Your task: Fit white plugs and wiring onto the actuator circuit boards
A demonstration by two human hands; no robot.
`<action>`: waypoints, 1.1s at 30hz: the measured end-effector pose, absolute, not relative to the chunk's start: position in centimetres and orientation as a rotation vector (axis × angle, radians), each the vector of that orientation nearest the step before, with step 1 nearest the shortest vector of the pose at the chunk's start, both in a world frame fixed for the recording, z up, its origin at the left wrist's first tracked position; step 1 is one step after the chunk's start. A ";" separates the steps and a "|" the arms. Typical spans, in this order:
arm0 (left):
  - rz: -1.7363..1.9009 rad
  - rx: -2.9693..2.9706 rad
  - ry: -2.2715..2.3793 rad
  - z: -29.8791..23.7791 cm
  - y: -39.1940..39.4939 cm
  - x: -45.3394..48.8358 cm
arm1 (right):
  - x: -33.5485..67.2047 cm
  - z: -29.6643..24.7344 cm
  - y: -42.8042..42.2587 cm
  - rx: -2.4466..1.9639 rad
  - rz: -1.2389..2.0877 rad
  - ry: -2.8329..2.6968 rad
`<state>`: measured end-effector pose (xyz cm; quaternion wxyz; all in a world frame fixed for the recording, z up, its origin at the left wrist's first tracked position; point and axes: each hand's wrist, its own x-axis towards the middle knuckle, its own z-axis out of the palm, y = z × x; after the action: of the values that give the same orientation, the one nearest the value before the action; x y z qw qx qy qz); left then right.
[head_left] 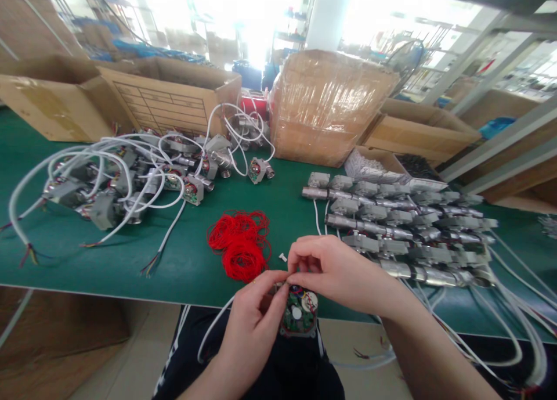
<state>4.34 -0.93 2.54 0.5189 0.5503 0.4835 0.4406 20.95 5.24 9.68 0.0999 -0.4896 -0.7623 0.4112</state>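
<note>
In front of my body, at the near table edge, is a grey housing with an open green circuit board (300,316), carrying a white round part and coloured wires. My left hand (256,310) is closed at the housing's left side, its thumb along the board's edge. Fingertips of my right hand (328,269) pinch together at the top edge of the board, touching the left fingertips. Whatever small piece lies between them is hidden. A white cable (213,327) runs out below my left hand. Just beyond my hands lie a small white plastic piece (282,257) and bundles of red wire (243,252).
Metal units with white cables (104,211) are heaped at the left. Rows of grey housings on metal pipes (391,231) stand at the right. Along the back are a plastic-wrapped carton (322,110), open cardboard boxes (169,98) and small-parts boxes (374,166).
</note>
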 end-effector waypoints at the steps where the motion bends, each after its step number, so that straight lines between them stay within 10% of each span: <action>1: 1.056 1.327 1.159 2.6 -0.9 4.3 | 21.0 9.7 5.3 -1.441 1.213 -2.259; 33: 0.961 1.231 1.136 2.7 -0.6 4.2 | 24.7 7.4 2.8 -1.456 1.457 -1.912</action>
<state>4.18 -0.64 2.66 0.5688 0.5243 0.4838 0.4093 24.69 2.80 7.38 0.1650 -0.5109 -0.6711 0.5113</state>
